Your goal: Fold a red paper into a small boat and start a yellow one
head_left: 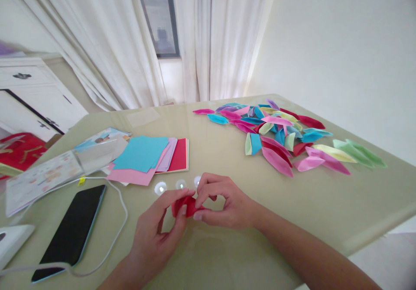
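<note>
A small piece of folded red paper [188, 207] is held between both hands above the near part of the table. My left hand [162, 225] pinches its left side between thumb and fingers. From the right, my right hand [224, 201] grips the other end with thumb and forefinger; its remaining fingers are curled. Parts of the paper are covered by the fingers. Just beyond the hands lies a stack of square paper sheets [141, 153] in blue, pink, lilac and red. Many folded paper pieces [276, 160] in mixed colours are spread at the right back.
A black-screened phone [71, 229] lies at the left, with a white cable [125, 212] looped around it. Printed sheets [45, 179] lie behind it. Light reflections show on the glossy table [247, 255]. A white cabinet [35, 90] stands beyond the left edge, curtains [224, 38] at the back.
</note>
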Motion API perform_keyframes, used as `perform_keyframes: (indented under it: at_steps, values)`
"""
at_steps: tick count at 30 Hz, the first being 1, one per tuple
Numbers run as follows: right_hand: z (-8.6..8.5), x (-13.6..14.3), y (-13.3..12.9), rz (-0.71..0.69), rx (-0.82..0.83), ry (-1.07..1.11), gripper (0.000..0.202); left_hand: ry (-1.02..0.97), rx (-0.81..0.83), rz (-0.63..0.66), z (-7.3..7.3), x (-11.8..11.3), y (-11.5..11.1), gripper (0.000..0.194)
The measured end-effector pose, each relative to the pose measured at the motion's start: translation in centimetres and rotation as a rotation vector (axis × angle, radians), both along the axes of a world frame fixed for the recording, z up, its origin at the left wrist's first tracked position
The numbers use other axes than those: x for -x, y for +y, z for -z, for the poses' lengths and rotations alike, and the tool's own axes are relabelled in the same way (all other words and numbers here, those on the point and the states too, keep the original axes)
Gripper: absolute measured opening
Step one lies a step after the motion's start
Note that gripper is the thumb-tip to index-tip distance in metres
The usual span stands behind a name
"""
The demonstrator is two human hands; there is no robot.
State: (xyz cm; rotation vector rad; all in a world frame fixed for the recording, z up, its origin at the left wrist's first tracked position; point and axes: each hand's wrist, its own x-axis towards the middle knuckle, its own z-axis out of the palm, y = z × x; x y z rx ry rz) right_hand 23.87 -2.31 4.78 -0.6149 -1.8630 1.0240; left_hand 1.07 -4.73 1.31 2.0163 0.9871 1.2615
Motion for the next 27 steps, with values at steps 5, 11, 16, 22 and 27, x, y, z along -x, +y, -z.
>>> perform_keyframes:
  at_steps: [5, 11, 16, 22, 27]
  values:
    - [0.0, 0.0, 0.0, 0.007, 0.008, 0.009, 0.014, 0.048, -0.063, -0.017, -0.1, -0.1, 0.0, 0.046]
    - [0.3, 0.0, 0.3, 0.053, 0.013, 0.003, 0.017, -0.039, -0.14, 0.022, 0.1, 0.1, 0.9, 0.042]
    - [0.6, -0.1, 0.4, 0.083, 0.022, 0.013, 0.017, 0.176, -0.387, -0.065, -0.3, 0.8, 1.4, 0.037]
    - [0.6, -0.1, 0.4, 0.119, -0.011, 0.051, 0.011, 0.273, -0.459, -0.109, -0.7, 0.7, 1.4, 0.036]
    - [0.7, 0.0, 0.3, 0.108, -0.002, 0.065, 0.013, 0.21, -0.414, -0.077, -1.0, 0.3, 1.2, 0.039]
